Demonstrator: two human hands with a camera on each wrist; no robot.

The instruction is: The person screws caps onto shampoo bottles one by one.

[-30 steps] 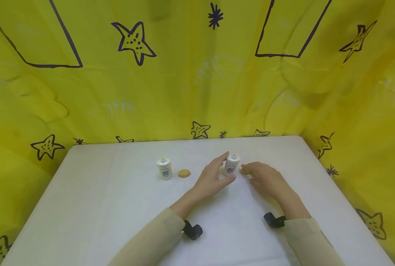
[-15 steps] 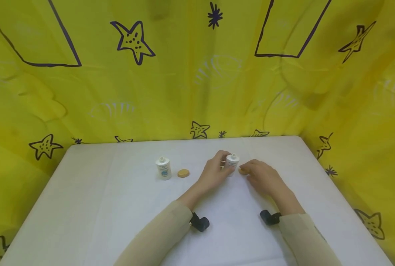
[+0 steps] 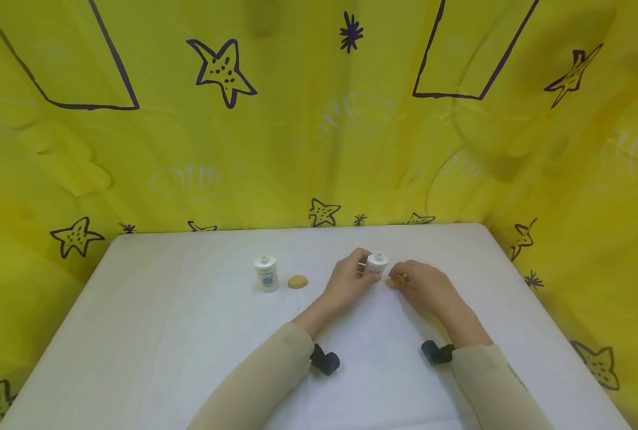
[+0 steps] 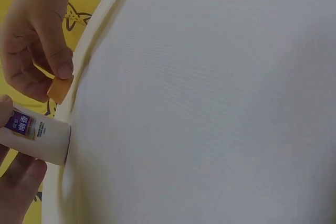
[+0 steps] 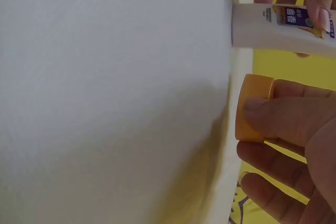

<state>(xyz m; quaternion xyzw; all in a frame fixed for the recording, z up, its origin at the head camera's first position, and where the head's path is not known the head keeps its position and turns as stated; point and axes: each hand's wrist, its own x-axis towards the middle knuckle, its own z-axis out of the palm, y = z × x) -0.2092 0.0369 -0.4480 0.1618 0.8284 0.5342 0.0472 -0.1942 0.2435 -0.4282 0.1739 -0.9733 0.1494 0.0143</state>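
My left hand (image 3: 347, 282) grips an uncapped white bottle (image 3: 377, 262) with a small nozzle, standing upright on the white table. Fingers and thumb wrap its sides, and its purple label (image 5: 295, 17) shows in the right wrist view. Just to the right, my right hand (image 3: 425, 285) pinches an orange cap (image 5: 253, 107) between thumb and fingers. That cap is apart from the bottle and low over the table; whether it touches the surface I cannot tell. A second uncapped white bottle (image 3: 267, 273) stands further left, with another orange cap (image 3: 298, 281) lying beside it.
The white-covered table (image 3: 190, 358) ends at a back edge against a yellow curtain (image 3: 276, 149) with drawn starfish. Yellow fabric also hangs along both sides. A black wrist camera (image 3: 325, 360) is strapped at the left sleeve, another black camera (image 3: 437, 352) at the right.
My left fingers have closed around the bottle, where before they were spread beside it. My right hand has taken the cap into a pinch and tilted it. The second bottle and its cap stay put.
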